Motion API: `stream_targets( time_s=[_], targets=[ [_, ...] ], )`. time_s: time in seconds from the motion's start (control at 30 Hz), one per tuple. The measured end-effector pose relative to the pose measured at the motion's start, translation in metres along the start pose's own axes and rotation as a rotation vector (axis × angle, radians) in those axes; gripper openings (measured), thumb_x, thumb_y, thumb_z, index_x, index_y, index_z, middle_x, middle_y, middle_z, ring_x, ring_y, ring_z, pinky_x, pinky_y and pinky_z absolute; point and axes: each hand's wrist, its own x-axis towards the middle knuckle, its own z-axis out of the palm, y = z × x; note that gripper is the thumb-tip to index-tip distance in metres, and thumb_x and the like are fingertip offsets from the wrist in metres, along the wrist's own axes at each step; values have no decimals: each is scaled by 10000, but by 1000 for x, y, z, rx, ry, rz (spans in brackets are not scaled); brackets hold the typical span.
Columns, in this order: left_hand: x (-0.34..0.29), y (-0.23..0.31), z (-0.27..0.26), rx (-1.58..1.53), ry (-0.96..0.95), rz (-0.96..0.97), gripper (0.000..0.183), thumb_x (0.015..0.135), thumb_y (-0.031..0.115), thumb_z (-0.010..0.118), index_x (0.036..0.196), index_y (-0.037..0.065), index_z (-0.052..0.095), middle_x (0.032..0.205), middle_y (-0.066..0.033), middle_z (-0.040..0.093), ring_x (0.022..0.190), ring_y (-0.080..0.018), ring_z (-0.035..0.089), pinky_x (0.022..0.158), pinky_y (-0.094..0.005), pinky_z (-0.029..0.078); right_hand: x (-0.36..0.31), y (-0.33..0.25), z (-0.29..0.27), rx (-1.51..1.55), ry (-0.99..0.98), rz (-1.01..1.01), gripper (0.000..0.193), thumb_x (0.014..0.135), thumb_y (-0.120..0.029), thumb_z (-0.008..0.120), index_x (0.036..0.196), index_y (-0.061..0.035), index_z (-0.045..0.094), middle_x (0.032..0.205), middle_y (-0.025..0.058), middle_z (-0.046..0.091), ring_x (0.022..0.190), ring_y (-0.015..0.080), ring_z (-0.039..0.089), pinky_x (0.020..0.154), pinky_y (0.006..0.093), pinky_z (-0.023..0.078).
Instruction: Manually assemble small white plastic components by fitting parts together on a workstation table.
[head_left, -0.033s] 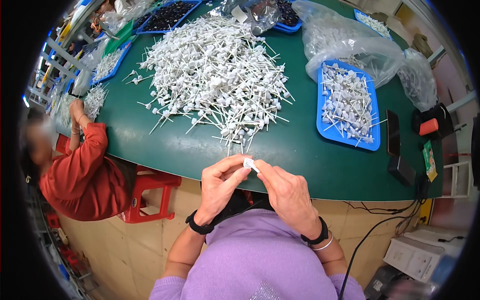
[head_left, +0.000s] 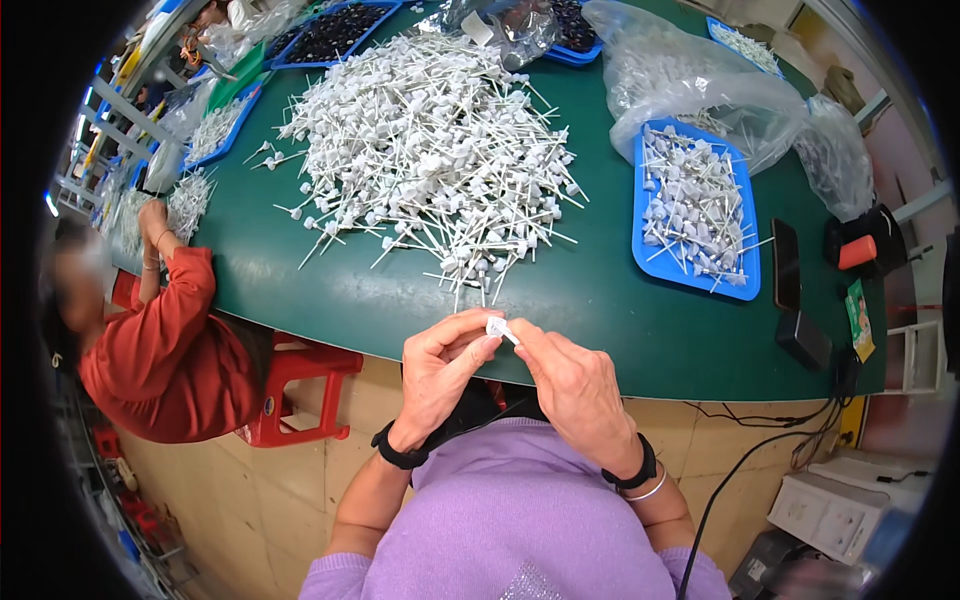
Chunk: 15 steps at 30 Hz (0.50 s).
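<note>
White plastic piece [head_left: 496, 326], small, with a broad head and a narrow stem, sits between the person's two hands, just over the near edge of the green bench [head_left: 570, 300]. The left hand [head_left: 432, 372] pinches its head between thumb and bent forefinger, the other fingers curled behind. The right hand [head_left: 578, 378] reaches in from the other side, thumb and fingertips drawn together at the stem end; the fingers cover much of that part, so its exact grip is hard to make out. Each wrist wears a black band.

Beyond the hands, a large loose pile [head_left: 430, 150] of similar white stemmed pieces spreads over the bench, a few stems pointing toward the person. To the right, a blue tray [head_left: 655, 263] holds more of them, with a clear plastic bag [head_left: 770, 110] slumped just behind it. Beside the tray lie a dark flat slab [head_left: 787, 265] and a black box [head_left: 803, 341].

Toward the far edge, another blue tray holds dark pieces [head_left: 338, 33]. At left, a co-worker in a red top [head_left: 170, 350] sits on a red stool [head_left: 310, 385], one hand near more white pieces.
</note>
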Motion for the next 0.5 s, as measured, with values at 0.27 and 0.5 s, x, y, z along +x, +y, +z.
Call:
stream_targets(
  time_s=[0.27, 0.5],
  targets=[
    [0, -3, 7, 16, 11, 97, 285, 909, -60, 648, 1195, -57, 647, 1268, -147, 642, 1074, -164, 654, 905, -271, 537, -2, 3, 2, 23, 3, 21, 234, 939, -84, 619, 1169, -92, 573, 712, 144, 595, 602, 374, 619, 494, 453, 485],
    [0, -3, 9, 90, 47, 141, 241, 900, -51, 669, 1141, -36, 682, 1242, -144, 648, 1045, -173, 667, 918, -282, 542, -2, 4, 4, 26, 9, 25, 209, 935, -71, 614, 1139, -75, 572, 722, 145, 607, 619, 374, 635, 502, 458, 497]
  ],
)
